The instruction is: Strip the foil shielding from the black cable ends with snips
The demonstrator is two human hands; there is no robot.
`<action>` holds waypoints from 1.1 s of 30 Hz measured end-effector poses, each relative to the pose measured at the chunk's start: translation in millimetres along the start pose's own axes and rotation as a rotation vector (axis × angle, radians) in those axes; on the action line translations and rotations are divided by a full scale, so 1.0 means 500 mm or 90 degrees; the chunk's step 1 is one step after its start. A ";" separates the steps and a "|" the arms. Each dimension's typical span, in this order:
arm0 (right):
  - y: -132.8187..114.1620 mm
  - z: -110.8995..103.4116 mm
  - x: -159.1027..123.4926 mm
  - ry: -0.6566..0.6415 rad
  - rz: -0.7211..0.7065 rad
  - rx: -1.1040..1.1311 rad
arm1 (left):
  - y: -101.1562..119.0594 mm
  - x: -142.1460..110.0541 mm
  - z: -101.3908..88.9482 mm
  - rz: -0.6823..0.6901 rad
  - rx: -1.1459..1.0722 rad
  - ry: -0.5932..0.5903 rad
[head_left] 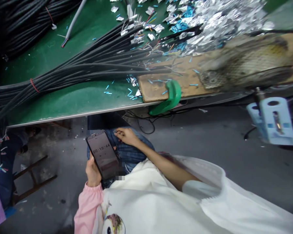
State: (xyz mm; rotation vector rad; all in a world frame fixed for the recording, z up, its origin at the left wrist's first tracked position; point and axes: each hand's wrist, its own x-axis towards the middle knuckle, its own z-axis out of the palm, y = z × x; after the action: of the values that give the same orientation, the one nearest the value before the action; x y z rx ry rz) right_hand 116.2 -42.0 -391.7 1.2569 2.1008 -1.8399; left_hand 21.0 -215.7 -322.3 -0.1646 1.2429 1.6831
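My left hand (pixel 92 172) is closed round the lower edge of a smartphone (pixel 103 155) held over my lap; its screen shows a timer reading 00:10:44. My right hand (pixel 126 135) rests on my jeans-clad knee just right of the phone's top, fingers curled loosely and holding nothing that I can see. Both hands are below the edge of the green worktable (pixel 70 97).
A thick bundle of black cables (pixel 83 65) lies across the table. Foil scraps (pixel 217 19) and blue wire bits litter it. A wooden board (pixel 185 78) is fixed with a green clamp (pixel 169 97). A pale blue fixture (pixel 274 120) stands at the right. A wooden stool frame (pixel 31 178) is at the left.
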 end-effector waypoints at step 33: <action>-0.010 -0.003 -0.002 -0.002 0.047 0.037 | -0.014 0.004 -0.008 -0.081 -0.025 0.034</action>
State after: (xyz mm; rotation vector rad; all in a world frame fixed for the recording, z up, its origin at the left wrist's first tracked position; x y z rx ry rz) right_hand 114.6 -40.8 -387.1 1.3234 1.9852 -1.8829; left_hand 23.7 -217.6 -329.7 -0.3082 1.2133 1.6022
